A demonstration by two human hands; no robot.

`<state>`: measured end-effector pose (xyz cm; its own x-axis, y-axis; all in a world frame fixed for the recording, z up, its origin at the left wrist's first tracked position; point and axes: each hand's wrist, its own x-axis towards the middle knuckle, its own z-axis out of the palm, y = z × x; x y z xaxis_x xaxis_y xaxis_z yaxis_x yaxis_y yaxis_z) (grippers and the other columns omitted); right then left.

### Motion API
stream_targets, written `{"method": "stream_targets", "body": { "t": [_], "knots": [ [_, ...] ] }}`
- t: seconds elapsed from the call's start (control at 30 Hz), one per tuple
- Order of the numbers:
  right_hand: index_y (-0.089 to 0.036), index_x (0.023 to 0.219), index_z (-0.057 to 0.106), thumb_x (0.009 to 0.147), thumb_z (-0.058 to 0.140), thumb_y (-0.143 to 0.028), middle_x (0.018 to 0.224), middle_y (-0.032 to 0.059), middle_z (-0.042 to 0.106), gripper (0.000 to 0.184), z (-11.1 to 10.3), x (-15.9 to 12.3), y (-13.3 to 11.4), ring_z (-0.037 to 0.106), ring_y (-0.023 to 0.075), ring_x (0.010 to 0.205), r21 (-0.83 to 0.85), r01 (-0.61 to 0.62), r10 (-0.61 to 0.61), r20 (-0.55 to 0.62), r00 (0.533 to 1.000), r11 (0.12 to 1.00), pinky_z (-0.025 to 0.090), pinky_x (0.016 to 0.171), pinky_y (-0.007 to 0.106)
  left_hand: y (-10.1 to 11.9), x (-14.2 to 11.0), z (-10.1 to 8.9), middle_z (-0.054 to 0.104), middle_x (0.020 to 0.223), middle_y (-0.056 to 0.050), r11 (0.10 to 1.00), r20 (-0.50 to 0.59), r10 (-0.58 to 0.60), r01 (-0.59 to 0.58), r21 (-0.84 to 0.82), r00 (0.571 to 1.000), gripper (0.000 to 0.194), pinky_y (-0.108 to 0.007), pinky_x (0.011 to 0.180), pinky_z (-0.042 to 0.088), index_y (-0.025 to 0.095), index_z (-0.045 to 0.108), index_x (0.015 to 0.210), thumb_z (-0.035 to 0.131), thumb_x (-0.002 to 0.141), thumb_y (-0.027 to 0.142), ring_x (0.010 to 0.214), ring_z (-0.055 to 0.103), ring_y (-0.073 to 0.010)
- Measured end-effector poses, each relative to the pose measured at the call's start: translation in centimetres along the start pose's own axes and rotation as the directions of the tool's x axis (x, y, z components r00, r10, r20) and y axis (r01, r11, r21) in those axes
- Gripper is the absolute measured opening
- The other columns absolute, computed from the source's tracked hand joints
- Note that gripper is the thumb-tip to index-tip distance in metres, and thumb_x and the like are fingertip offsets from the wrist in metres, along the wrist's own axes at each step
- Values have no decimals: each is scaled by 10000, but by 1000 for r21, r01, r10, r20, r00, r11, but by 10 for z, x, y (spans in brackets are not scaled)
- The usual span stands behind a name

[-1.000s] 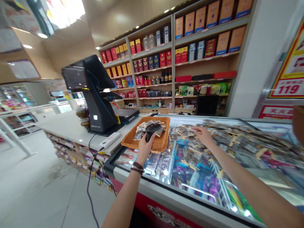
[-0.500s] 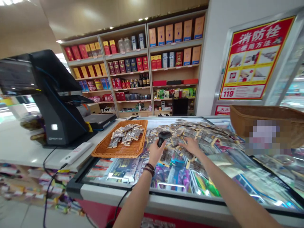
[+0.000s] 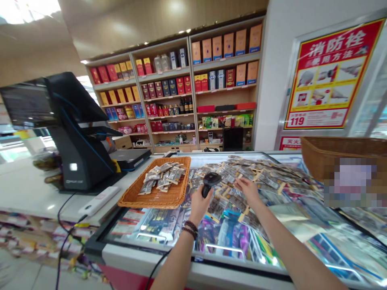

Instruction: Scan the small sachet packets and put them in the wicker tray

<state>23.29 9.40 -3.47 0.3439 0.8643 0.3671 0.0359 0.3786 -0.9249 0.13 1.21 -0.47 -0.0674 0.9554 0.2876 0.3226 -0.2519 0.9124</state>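
My left hand [image 3: 198, 206] is shut on the grip of a black handheld barcode scanner [image 3: 211, 181], whose head points up and away over the glass top of a chest freezer [image 3: 229, 257]. My right hand [image 3: 248, 190] rests with its fingers on a spread of small flat foil snack packets [image 3: 266, 173] on that glass, a little to the right of the scanner. A wicker tray [image 3: 157, 200] holding a pile of similar packets [image 3: 161, 178] lies to the left of my left hand, not touching it.
A black point-of-sale terminal [image 3: 77, 133] stands on the white counter [image 3: 30, 193] at left, with a white oblong device [image 3: 99, 200] and cables. A second wicker basket [image 3: 329, 157] sits at right, partly blurred. Stocked shelves [image 3: 169, 92] and a red fire-hydrant poster [image 3: 331, 74] fill the back.
The view has swung right, bringing the second basket into sight. My left hand has carried the scanner rightward off the tray to above the freezer's packets. My right hand has stayed among the packets.
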Motion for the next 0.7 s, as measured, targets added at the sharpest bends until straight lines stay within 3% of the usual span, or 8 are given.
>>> {"method": "stream_targets", "body": {
  "t": [0.13, 0.53, 0.7],
  "knots": [
    [-248, 701, 697, 599, 859, -575, 725, 58, 768, 379, 1, -2, 2, 783, 304, 767, 147, -147, 143, 40, 989, 978, 676, 785, 459, 5, -3, -3, 517, 566, 49, 997, 12, -14, 15, -79, 1000, 478, -243, 487, 377, 205, 585, 896, 607, 840, 678, 458, 501, -125],
    [-259, 692, 713, 568, 895, -607, 749, 46, 792, 412, 1, -7, -1, 785, 297, 773, 164, -128, 122, 45, 991, 978, 676, 831, 466, 9, -7, -5, 495, 550, 51, 993, 7, 28, -27, -113, 1000, 460, -232, 482, 361, 205, 551, 842, 609, 849, 662, 464, 469, -112],
    [-246, 703, 747, 493, 962, -511, 731, 12, 790, 401, 3, -10, -8, 772, 233, 731, 241, -200, 198, 37, 980, 950, 665, 825, 361, 8, -7, -5, 498, 557, 48, 993, -3, 28, -28, -112, 1000, 474, -226, 471, 355, 197, 570, 849, 624, 840, 668, 460, 476, -110]
  ]
}}
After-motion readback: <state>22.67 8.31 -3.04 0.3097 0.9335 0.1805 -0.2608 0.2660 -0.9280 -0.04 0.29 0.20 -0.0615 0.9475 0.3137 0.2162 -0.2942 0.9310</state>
